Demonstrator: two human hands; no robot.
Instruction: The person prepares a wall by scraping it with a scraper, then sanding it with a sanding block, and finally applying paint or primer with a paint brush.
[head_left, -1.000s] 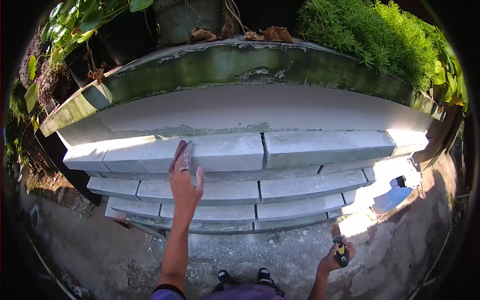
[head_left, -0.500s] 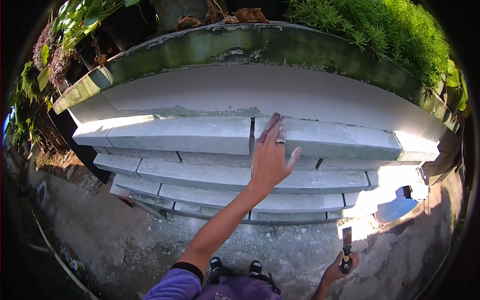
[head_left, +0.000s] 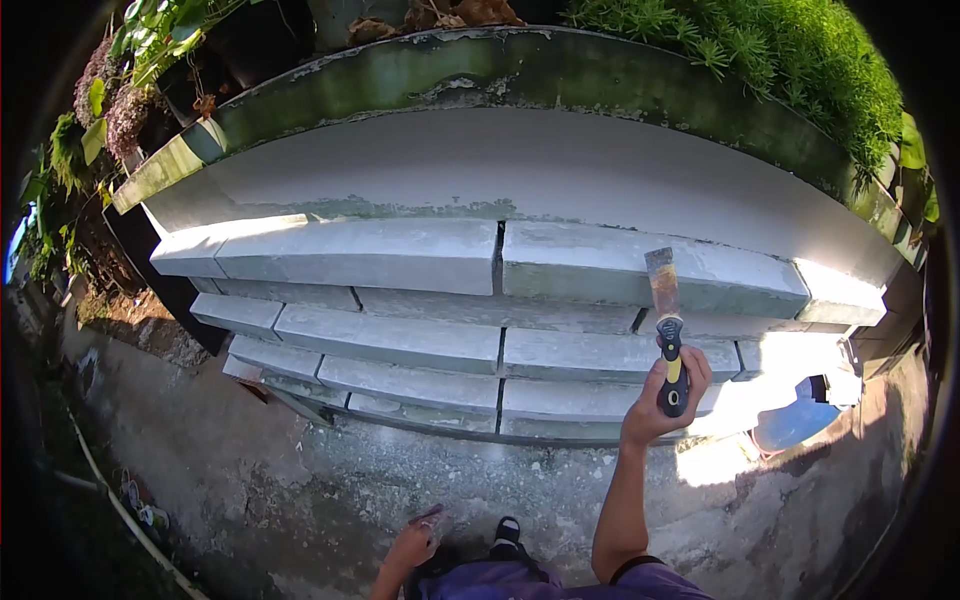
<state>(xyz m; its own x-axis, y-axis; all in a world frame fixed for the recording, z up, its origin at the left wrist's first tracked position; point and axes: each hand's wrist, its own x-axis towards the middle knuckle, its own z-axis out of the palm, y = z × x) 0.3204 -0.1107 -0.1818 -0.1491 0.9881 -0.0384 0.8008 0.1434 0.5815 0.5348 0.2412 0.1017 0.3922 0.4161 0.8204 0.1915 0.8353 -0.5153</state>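
Note:
My right hand [head_left: 672,392] is wrapped round the black and yellow handle of a putty knife [head_left: 664,300]. Its worn metal blade points up, overlapping the front of the top row of pale blocks [head_left: 400,262] right of the dark middle joint. Low in the view, my left hand [head_left: 412,545] hangs near my body, away from the blocks. Its fingers are stretched out loosely and look dusty, with nothing seen in them.
Stepped lower rows of blocks [head_left: 400,335] run below the top row. Behind rises a smooth wall [head_left: 500,160] under a mossy ledge [head_left: 400,95] with green plants [head_left: 780,70]. A blue basin-like object [head_left: 795,425] sits at the right on the concrete ground [head_left: 250,480].
My left hand has left the top block row and dropped beside my body. My right hand has risen with the putty knife from low right to in front of the blocks.

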